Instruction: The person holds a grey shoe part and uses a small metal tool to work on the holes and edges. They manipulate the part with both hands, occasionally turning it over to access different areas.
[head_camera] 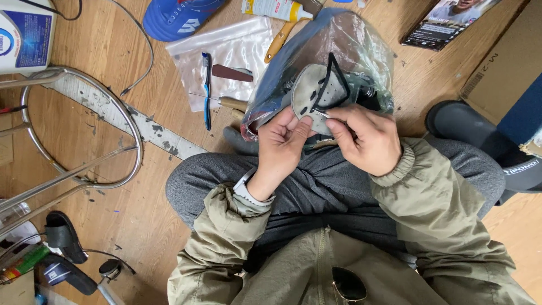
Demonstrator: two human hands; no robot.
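Hands are both up on the shoe sole (316, 93) that sits on the knees, half wrapped in a clear plastic bag (361, 45). Left hand (280, 148) is closed, pinching the sole's near edge. Right hand (367, 138) is closed round a thin needle (320, 113) with its tip at the edge, black thread (333, 76) looping over the sole. My guess at the risk: the left fingertips (299, 127) sit right beside that point, so a slip pokes them. Thread could also snag on the bag. Blue toothbrush (206, 90) lies on the floor.
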